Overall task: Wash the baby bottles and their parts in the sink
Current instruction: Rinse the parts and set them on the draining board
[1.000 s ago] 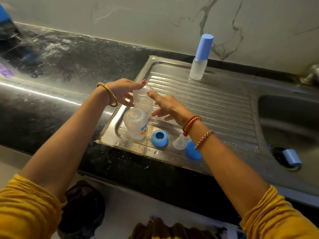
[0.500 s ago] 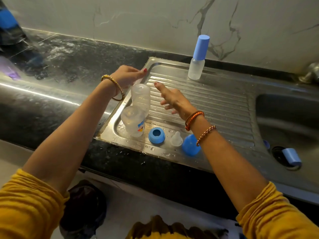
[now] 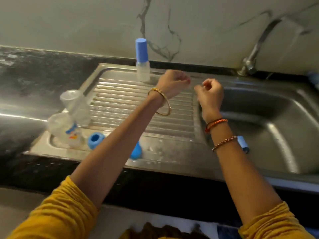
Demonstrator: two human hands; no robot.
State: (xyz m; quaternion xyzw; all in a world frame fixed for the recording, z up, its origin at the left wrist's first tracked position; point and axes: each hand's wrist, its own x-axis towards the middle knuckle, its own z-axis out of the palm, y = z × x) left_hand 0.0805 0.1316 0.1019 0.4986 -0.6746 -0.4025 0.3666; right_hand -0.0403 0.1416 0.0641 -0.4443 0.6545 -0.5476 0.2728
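Note:
Two clear baby bottles stand upside down at the left end of the steel drainboard [image 3: 145, 109]: one with a printed label [image 3: 63, 130] in front, a plain one [image 3: 76, 106] behind it. A blue screw ring [image 3: 95, 138] lies beside them, and a blue cap [image 3: 136, 150] peeks out from under my left forearm. A small bottle with a tall blue cap [image 3: 142, 61] stands at the back rim. Both hands hover over the drainboard's right edge. My left hand [image 3: 172, 83] and my right hand [image 3: 209, 94] have curled fingers and hold nothing.
The sink basin [image 3: 276, 118] lies to the right with a blue part [image 3: 243, 144] in it, partly hidden by my right wrist. A steel tap [image 3: 253, 54] rises from the back wall. Dark wet countertop [image 3: 34, 80] stretches to the left.
Both hands let go of the plain bottle, left it standing upside down, and moved right toward the basin. My view swung right, bringing the tap into sight.

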